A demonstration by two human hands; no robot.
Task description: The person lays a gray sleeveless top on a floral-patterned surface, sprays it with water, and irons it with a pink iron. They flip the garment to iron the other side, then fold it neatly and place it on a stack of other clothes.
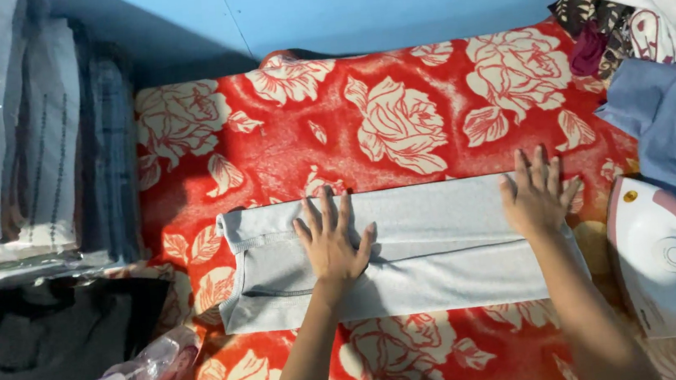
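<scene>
Folded grey garment (434,247) lying across red floral blanket (397,118), under both palms. Left hand (332,244) flat near middle, fingers spread; right hand (535,194) flat on right end, fingers spread. Pink iron (669,261) just beside right end.

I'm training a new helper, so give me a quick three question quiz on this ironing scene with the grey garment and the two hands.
1. True or false: both hands lie flat, palms down, on the folded grey garment.
2. What stands at the right edge of the red floral blanket? A) a kettle B) a pink and white iron C) a lamp
3. Which hand is nearer the iron?

Key
1. True: the left hand and the right hand both press it.
2. B
3. The right hand
</scene>
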